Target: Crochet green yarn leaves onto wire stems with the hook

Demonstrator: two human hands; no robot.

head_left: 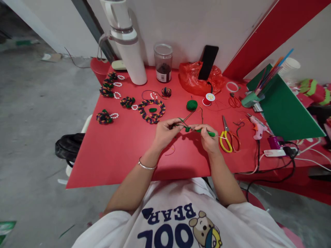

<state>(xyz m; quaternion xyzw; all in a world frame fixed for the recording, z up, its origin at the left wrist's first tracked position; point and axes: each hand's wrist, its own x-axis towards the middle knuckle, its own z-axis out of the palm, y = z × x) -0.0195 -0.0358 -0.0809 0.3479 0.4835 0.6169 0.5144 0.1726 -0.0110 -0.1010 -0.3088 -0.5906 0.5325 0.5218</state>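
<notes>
My left hand (165, 133) pinches a small piece of green crochet work (187, 129), with green yarn running over its fingers. In my right hand (210, 143), the fingers close round a crochet hook (211, 134) with a green grip; its metal shaft points left to the green piece, and the two hands nearly meet there. Just beyond them sits a green yarn ball (191, 105). A braided ring of multicoloured yarn (141, 109) lies to the left, around a small green piece (152, 110). The hook's tip is too small to make out.
Several multicoloured yarn pieces with pearl loops (103, 117) lie at left. Behind stand a white tumbler (133, 62), a clear jar (163, 63) and a phone (208, 62) on a red bag (190, 77). Scissors (226, 137) and a pink glue gun (258, 127) lie right.
</notes>
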